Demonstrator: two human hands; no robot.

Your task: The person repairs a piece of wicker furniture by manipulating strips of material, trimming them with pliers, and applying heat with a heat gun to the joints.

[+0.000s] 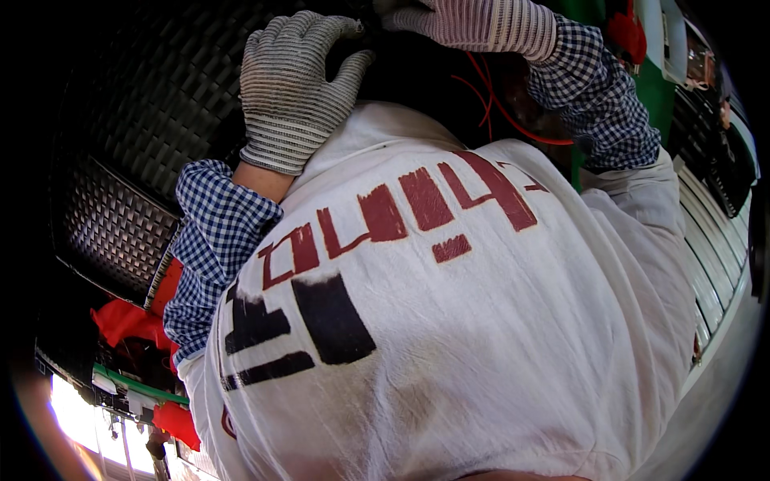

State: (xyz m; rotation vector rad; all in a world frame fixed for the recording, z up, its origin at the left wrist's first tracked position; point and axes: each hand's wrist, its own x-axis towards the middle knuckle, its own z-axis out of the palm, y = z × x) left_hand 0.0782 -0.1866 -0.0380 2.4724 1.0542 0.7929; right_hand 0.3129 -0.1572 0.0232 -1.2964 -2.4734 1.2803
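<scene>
My left hand (301,88) wears a striped grey knitted glove. Its index finger and thumb curl toward each other beside a dark area at the top, with a dark gap between them. Just to the right, my right hand (481,24), in a similar striped glove, has its fingers bent toward that same dark spot; the upper edge cuts part of it off. What lies between the fingertips is too dark to make out. Thin red wires (513,120) run below my right hand. A black woven panel (176,88) stands to the left of my left hand.
Blue-and-white checked sleeves cover my forearms, and my white printed shirt (481,321) fills the middle. A smaller woven panel (116,220) and red material (132,321) are at left. Grey slats (710,240) run along the right, near a green surface (654,104).
</scene>
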